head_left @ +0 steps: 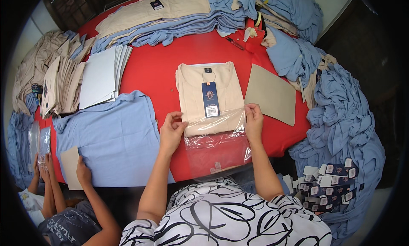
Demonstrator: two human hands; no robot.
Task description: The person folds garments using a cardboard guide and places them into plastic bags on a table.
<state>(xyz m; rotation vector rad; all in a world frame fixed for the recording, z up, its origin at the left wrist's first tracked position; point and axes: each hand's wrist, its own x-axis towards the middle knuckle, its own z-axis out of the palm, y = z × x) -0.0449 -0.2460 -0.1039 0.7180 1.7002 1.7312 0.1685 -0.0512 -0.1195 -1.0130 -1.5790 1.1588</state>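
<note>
A folded beige shirt (206,94) with a dark blue hang tag (210,99) lies mid-desk on the red desk (157,71), its lower edge inside a clear plastic bag (217,150). The left hand (171,131) and right hand (254,120) each pinch the bag's mouth. A grey cardboard sheet (271,94) lies just right; a flat blue shirt (113,137) lies left.
</note>
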